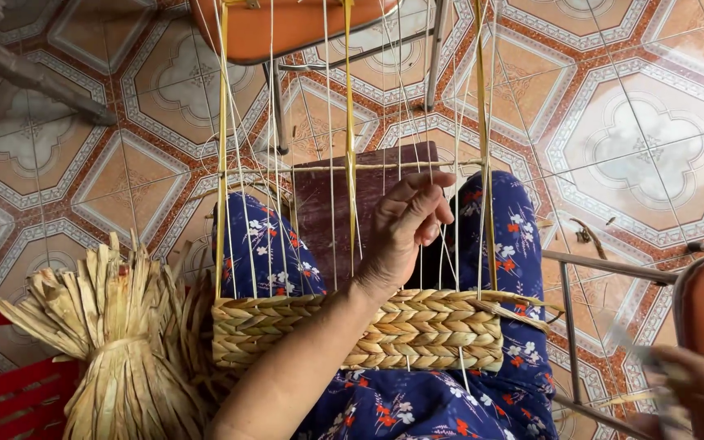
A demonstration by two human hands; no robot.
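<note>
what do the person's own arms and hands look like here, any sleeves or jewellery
The left hand and its forearm are bare: no sleeve, glove, watch or ring shows. The right hand, at the lower right edge, is motion-blurred, so any ring or sleeve there cannot be told. The lap wears dark blue cloth printed with red and white flowers.

A single head-worn camera looks steeply down from just above the person's lap, close enough that the woven band [358,330] stretches across the lower middle of the frame. Forward lies toward 12 o'clock, where the tiled floor [629,122] and the chair legs [436,57] recede. No second view shares this scene.
</note>
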